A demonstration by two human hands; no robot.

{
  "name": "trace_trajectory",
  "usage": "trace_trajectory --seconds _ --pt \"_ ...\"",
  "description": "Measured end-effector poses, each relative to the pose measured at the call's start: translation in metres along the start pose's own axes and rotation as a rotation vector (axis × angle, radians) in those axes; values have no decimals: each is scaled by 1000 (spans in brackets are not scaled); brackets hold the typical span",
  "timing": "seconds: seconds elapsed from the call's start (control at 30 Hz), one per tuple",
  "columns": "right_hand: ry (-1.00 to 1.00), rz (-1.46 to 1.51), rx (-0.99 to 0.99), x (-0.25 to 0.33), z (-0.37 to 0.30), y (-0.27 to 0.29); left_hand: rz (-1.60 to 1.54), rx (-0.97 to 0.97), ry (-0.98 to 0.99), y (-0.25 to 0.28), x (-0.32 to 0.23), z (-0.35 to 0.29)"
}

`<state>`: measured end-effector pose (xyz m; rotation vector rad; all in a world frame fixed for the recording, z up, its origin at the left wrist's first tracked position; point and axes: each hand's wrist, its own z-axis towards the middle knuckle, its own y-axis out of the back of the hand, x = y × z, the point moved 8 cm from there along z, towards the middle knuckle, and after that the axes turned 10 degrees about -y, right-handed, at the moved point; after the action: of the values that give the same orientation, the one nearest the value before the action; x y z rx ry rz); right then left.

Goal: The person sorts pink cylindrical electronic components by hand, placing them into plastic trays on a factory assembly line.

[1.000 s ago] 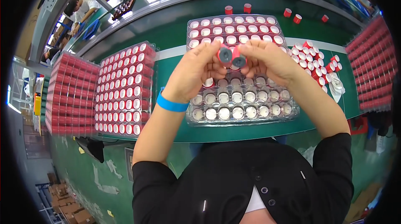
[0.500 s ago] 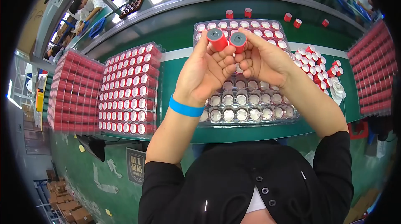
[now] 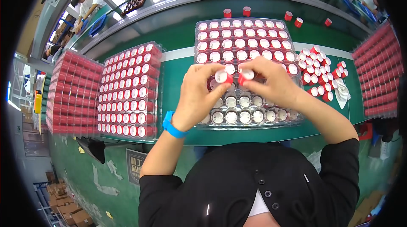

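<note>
Left hand and right hand are each pinching a red cap over the clear tray, likely seating them into empty pockets next.

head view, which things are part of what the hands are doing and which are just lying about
In hand:
- left hand pinching a red cap
- right hand pinching a second red cap
- clear tray under both hands, part filled with caps
- loose cap pile

Lying about:
- full tray at left
- stacked trays
- stray caps on the belt

Glossy clear plastic tray, smooth red plastic caps.
</note>
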<state>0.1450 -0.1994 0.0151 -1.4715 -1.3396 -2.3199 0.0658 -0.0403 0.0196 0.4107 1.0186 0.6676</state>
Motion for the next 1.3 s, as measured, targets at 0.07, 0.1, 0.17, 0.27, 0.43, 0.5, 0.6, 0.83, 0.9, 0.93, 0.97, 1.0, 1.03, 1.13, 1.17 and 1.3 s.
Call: trace_trajectory --seconds 0.07,0.1,0.17,0.27,0.43,0.5,0.6,0.83,0.9,0.93,0.97,1.0,1.03,1.13,1.17,1.3 --pt "178 -210 -46 12 -4 -6 49 23 -92 -6 -4 0" --pt "353 -425 -98 25 -10 -10 94 48 -190 -9 -10 1" --pt "370 -440 -103 31 -7 -6 99 53 -188 -8 -13 3" --pt "387 -486 -23 32 -7 -11 100 165 -192 -14 -13 6" --pt "258 -205 45 4 48 10 111 218 -180 -17 3 0" --pt "-36 -125 -110 -21 118 43 124 66 -80 0 17 0" --pt "-166 -545 -233 -96 203 73 70 -44 -22 11 30 0" --pt "-794 -234 305 -161 297 -11 -107 -185 83 9 63 -14" --pt "-484 -700 75 -135 304 -17 -143 -170 76 9 62 -12" --pt "-475 -709 25 -129 300 -20 -130 -174 82 9 62 -13" --pt "-479 -710 86 -127 298 -22 -131 -172 74 9 61 -13" --pt "-499 -728 142 -126 297 -22 -126 -175 75 9 61 -13" --pt "-528 -748 199 -128 292 -19 -131 -172 75 7 60 -13" --pt "-373 -855 302 -139 298 -31 -138 -166 86 6 56 -10" --pt "-387 -857 288 -147 299 -29 -127 -166 101 6 57 -10" --pt "-512 -705 231 -145 288 -19 -88 -192 78 17 62 -10"
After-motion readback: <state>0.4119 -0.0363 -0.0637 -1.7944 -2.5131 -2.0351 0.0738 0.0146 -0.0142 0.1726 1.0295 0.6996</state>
